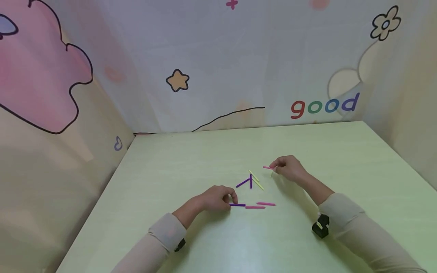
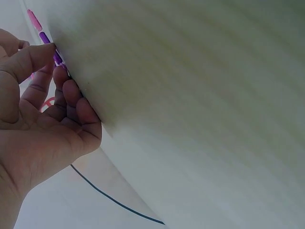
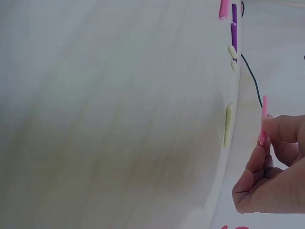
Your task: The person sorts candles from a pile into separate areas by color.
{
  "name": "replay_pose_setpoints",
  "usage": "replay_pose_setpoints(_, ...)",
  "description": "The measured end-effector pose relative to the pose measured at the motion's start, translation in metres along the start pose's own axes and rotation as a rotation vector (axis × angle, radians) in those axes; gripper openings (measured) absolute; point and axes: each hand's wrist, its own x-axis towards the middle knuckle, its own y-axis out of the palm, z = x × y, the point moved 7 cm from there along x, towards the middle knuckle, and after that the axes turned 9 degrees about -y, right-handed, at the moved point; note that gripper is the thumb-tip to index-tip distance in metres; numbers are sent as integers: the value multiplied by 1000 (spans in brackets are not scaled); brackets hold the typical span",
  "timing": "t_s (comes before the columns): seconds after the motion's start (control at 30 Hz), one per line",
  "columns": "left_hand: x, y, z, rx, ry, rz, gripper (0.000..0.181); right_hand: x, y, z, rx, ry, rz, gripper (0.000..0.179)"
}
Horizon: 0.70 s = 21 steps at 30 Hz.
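Pink stick (image 1: 268, 167) is sitting in the right hand (image 1: 288, 168), far side of the table; the right hand is pinching it, holding it raised off the surface. A short yellow stick (image 3: 228, 126) is lying on the table near that hand, apart from the others.

Left hand (image 1: 217, 198) is pinching the left end of a purple stick (image 1: 239, 205), which is lying on the table nearer the person. Just past its right end, a front pink stick (image 1: 255, 207) is lying nearly in line; another pink stick (image 1: 266, 204) is lying slightly farther back and right, roughly parallel.

Between the hands, a small cluster is lying: a slanted purple stick (image 1: 242, 183), a purple stick pointing away from the person (image 1: 250, 182), plus two yellow sticks, the farther one (image 1: 254, 176) and the nearer one (image 1: 258, 184), both slanting toward the right. Their far ends are crowding together; can't tell which are touching.

Both arms are wearing pale sleeves (image 1: 345, 212); black devices (image 1: 321, 226) are showing at the wrists. The pale green table (image 1: 170, 163) is meeting a printed backdrop (image 1: 211, 45) showing a star (image 1: 178, 80), a flower (image 1: 385, 24) and colored "good" lettering (image 1: 325, 106).
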Motion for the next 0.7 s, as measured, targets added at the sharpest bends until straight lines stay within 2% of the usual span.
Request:
replay_pose_setpoints(0.3, 0, -1, -1, -2, -22, 20, 22, 26, 9, -2, -38, 14, -25, 16)
replay_pose_setpoints(0.53, 0, -1, -3, -7, -25, 38, 22, 46, 17, -3, -112, 8, -23, 17)
replay_pose_setpoints(0.7, 0, 0, -4, -3, -27, 47, 24, 57, 16, -3, -109, 6, -33, 16)
